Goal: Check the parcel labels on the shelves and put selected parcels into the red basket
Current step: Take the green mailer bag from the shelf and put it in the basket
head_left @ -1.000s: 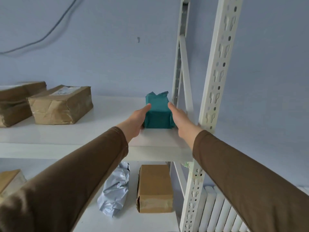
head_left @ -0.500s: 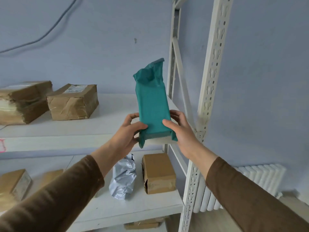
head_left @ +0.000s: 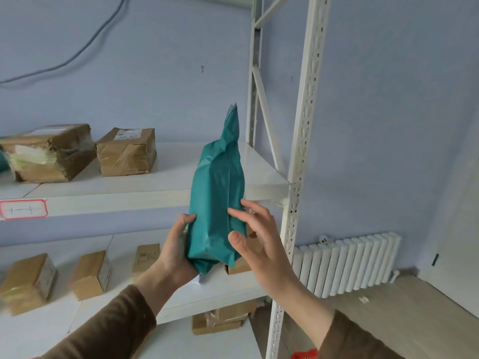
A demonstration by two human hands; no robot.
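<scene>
Up off the top shelf [head_left: 155,185] comes the green parcel [head_left: 217,203], and now it stands tall in the middle of the frame. Only the left hand [head_left: 176,250] holds it, wrapped round its bottom. Just beside it, the right hand [head_left: 259,242] has let go and is spread wide. No label shows yet, so it probably needs turning. A bit of the red basket [head_left: 304,354] peeks in at the bottom edge
</scene>
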